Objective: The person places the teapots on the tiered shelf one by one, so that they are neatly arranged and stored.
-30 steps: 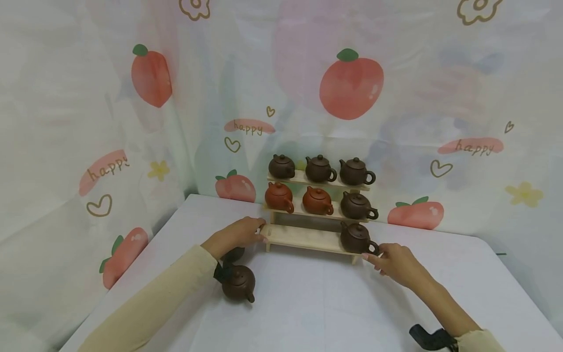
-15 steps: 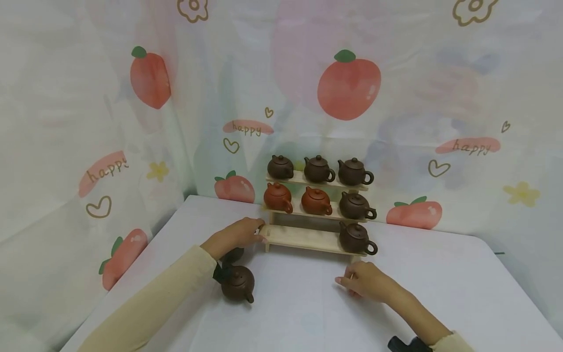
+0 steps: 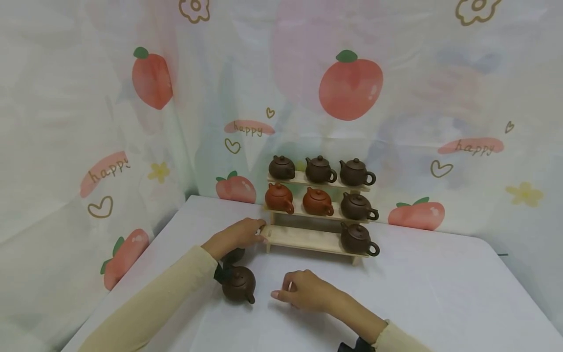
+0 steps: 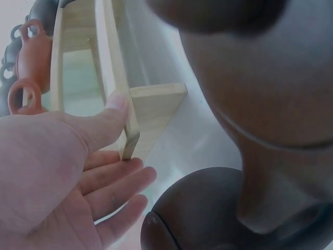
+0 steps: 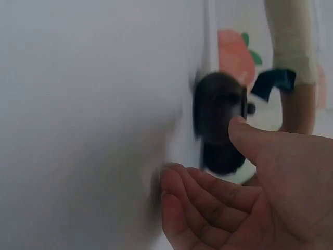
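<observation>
A tiered wooden display stand [image 3: 303, 236] carries small teapots at the back of the table. My left hand [image 3: 237, 233] pinches the left end of its lowest shelf [image 4: 117, 67], thumb on one face and fingers at the other. A dark brown teapot [image 3: 239, 284] sits on the table by my left wrist. Behind it, a second dark teapot [image 3: 233, 254] is partly hidden by that wrist. My right hand [image 3: 310, 292] is just right of the front teapot, apart from it, fingers loosely curled around nothing. One dark teapot [image 3: 355, 238] stands at the right end of the lowest shelf.
The top shelf bears dark teapots [image 3: 320, 169]. On the middle shelf are two reddish teapots [image 3: 317, 201] and a dark one [image 3: 355, 206]. A white cloth covers the table [image 3: 418, 288]. A fruit-printed curtain [image 3: 264, 58] hangs behind and to the left.
My right hand has left the teapot at the lowest shelf's right end and moved left across the table towards the front teapot. The left hand has stayed on the stand.
</observation>
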A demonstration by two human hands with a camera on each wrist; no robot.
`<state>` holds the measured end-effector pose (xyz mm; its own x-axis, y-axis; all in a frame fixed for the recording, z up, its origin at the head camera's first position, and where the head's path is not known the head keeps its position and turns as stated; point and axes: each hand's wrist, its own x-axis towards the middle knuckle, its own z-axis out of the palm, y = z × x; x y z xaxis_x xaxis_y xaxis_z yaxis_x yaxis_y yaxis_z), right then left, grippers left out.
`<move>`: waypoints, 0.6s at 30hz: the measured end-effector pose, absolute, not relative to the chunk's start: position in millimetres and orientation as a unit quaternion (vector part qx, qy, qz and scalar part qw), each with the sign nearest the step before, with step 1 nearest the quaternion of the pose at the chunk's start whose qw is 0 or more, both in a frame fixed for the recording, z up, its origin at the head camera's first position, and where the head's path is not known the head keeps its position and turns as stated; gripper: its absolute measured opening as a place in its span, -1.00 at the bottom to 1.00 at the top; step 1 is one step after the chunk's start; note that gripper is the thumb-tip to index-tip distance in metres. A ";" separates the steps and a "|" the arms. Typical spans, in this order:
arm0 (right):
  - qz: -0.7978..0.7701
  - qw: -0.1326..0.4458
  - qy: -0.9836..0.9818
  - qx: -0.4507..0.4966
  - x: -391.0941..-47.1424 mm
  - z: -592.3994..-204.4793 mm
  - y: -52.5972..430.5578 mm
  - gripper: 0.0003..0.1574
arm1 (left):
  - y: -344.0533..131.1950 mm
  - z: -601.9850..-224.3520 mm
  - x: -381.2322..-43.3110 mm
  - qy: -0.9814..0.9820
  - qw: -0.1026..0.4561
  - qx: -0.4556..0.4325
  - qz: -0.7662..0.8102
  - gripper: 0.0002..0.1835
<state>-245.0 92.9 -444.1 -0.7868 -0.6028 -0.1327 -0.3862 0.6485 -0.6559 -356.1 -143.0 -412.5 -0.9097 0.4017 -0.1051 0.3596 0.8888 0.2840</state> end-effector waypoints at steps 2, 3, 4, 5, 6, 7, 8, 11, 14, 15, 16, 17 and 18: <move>-0.311 0.178 0.889 -0.285 -241.5 -443.2 78.2 -0.54 | -142.7 -411.8 -356.0 0.968 0.081 0.197 0.132 -0.45; -0.308 0.177 0.888 -0.290 -240.2 -443.2 71.4 -0.53 | -142.4 -411.4 -355.7 0.968 0.081 0.197 0.132 -0.44; -0.302 0.171 0.890 -0.296 -238.6 -443.0 64.7 -0.51 | -142.3 -411.2 -355.6 0.968 0.080 0.198 0.131 -0.44; -0.296 0.165 0.891 -0.303 -237.4 -442.8 58.6 -0.50 | -142.3 -410.9 -355.6 0.968 0.078 0.200 0.130 -0.45; -0.290 0.157 0.892 -0.310 -236.4 -442.9 52.8 -0.48 | -142.3 -410.6 -355.6 0.968 0.076 0.201 0.129 -0.45; -0.283 0.150 0.894 -0.313 -235.3 -443.1 47.8 -0.45 | -142.3 -410.6 -355.8 0.968 0.075 0.203 0.129 -0.45; -0.276 0.144 0.896 -0.316 -234.4 -443.2 43.3 -0.43 | -142.1 -410.8 -355.8 0.967 0.074 0.204 0.130 -0.46; -0.261 0.125 0.900 -0.326 -232.1 -444.0 33.8 -0.42 | -142.2 -411.8 -356.5 0.967 0.073 0.207 0.131 -0.48; -0.250 0.120 0.902 -0.331 -230.6 -442.6 29.8 -0.56 | -142.4 -413.1 -357.0 0.967 0.073 0.206 0.129 -0.49; -0.245 0.119 0.903 -0.333 -230.5 -441.8 29.7 -0.62 | -142.7 -413.2 -357.0 0.968 0.073 0.206 0.127 -0.49; -0.240 0.119 0.903 -0.334 -230.5 -440.7 30.1 -0.69 | -142.8 -413.0 -357.0 0.968 0.073 0.206 0.127 -0.49; -0.236 0.119 0.904 -0.337 -230.6 -439.5 30.9 -0.74 | -142.9 -413.0 -356.9 0.968 0.072 0.206 0.126 -0.49; -0.230 0.119 0.905 -0.337 -231.2 -438.5 31.8 -0.78 | -142.9 -412.6 -356.7 0.968 0.071 0.206 0.125 -0.49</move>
